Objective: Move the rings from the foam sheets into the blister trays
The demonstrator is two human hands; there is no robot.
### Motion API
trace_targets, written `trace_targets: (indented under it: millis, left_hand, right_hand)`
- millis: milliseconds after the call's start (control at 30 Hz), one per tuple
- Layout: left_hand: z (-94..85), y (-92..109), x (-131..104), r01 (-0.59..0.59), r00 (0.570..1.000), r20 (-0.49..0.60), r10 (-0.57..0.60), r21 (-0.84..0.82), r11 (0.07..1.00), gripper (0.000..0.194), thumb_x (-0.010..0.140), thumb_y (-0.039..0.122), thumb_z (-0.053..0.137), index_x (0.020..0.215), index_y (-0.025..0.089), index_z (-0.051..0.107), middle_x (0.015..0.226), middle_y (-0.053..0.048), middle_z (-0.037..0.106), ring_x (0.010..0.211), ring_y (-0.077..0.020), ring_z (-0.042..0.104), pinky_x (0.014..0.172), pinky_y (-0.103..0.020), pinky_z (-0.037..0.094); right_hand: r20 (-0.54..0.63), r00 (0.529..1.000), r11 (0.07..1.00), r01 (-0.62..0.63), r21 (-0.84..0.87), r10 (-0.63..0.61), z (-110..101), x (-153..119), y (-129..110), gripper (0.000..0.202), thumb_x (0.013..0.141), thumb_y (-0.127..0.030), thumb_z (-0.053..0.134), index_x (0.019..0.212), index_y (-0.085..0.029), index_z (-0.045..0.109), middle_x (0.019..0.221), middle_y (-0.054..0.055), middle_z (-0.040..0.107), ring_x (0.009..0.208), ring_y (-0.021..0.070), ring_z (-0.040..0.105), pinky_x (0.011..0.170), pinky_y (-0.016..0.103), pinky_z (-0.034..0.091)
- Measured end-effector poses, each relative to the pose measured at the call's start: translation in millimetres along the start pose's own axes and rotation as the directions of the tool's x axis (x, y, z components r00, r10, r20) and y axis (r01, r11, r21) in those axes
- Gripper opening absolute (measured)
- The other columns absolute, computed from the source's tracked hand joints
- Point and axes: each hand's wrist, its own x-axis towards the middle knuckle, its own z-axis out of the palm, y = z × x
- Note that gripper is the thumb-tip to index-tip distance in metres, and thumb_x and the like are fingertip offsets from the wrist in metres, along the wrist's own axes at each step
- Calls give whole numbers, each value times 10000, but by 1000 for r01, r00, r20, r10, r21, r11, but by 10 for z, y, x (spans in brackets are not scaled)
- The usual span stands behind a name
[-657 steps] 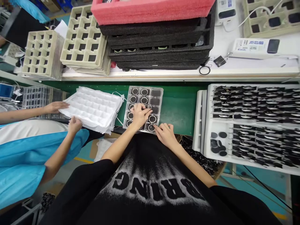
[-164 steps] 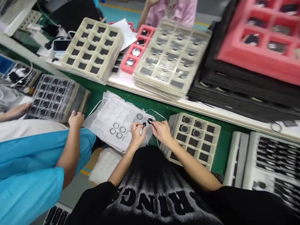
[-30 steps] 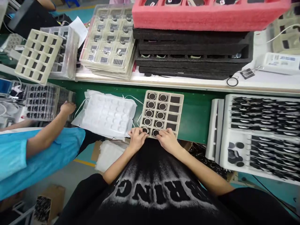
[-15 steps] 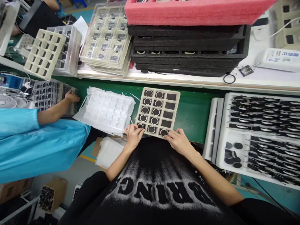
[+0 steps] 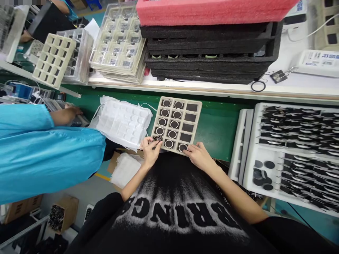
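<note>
- head view: i see the right hand [image 5: 200, 156] has shifted right within the last second, to a ring [image 5: 182, 147] in the near-right compartment of the beige tray [image 5: 196, 121]; so far the right column's farther compartments show no ring.
- the left hand [image 5: 150, 152] pinches a dark round piece [image 5: 158, 138] narrowly, at the near-left compartment.
- right fingers bunch at the ring; i cannot tell grip from touch.

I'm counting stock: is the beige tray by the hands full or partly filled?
Partly filled: the beige tray has four right-column cells showing only dark bottoms; the nearest there holds a ring.
</note>
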Motion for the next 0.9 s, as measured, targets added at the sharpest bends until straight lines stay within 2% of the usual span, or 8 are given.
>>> trace_targets:
  millis: [100,200,300,433,567,667,800,900]
  left_hand:
    - [147,286,73,-170,979,110,170,-8,985,251,955,463,689,882,271,835,1008,-77,607,1028,-236,536,943,-435,350]
    - [382,581,124,-332,912,257,321,1,943,277,990,436,640,868,267,822,1007,-89,641,1035,-245,528,946,-466,307]
    - [614,774,126,-404,866,330,375,21,915,301,1011,378,605,824,239,795,1019,-101,646,1049,-261,510,938,-483,285]
    - [777,831,78,-355,882,347,319,45,934,274,989,385,639,824,235,799,1081,-110,631,1076,-282,481,924,-478,283]
    - [748,771,73,-246,932,273,240,-15,969,262,972,442,668,853,279,835,1087,-87,632,1073,-266,494,928,-454,285]
    - [693,741,178,-149,969,188,163,-87,985,252,969,440,680,857,282,841,1013,-62,620,1020,-230,531,934,-427,309]
    - [674,743,428,-133,980,126,152,-152,980,245,958,431,694,853,261,836,968,-50,606,972,-209,558,916,-402,350]
    - [672,739,600,-133,981,118,156,-182,974,266,965,429,675,857,243,831,950,-51,608,944,-203,567,896,-392,383]
  right_hand:
    - [-48,998,998,-24,50,27,-26,-22,2,266,1002,-131,515,1097,-181,759,818,55,635,794,189,542,833,370,251]
    - [-123,989,996,-84,41,88,-56,-88,3,287,1053,-204,465,1092,-176,748,797,45,636,779,182,548,834,365,259]
    - [-180,972,988,-155,8,154,-92,-190,20,319,1065,-204,428,1035,-167,743,759,35,624,755,178,536,848,363,270]
    - [-208,951,973,-227,30,229,-111,-318,51,310,1055,-197,428,1044,-174,737,774,40,634,771,188,543,848,361,275]
    - [-230,931,959,-279,59,285,-52,-395,50,311,1061,-204,427,1060,-171,737,789,38,647,766,179,546,855,362,284]
    - [-251,907,941,-321,107,338,14,-397,14,310,1062,-216,442,1070,-171,749,805,41,657,768,176,552,864,368,304]
    - [-236,852,884,-442,155,468,61,-228,-86,323,1044,-244,483,1254,-202,725,889,73,652,853,211,557,873,379,333]
    - [-208,859,884,-457,101,468,69,13,-158,381,1030,-282,526,1387,-234,649,1133,136,672,1086,290,534,940,436,312]
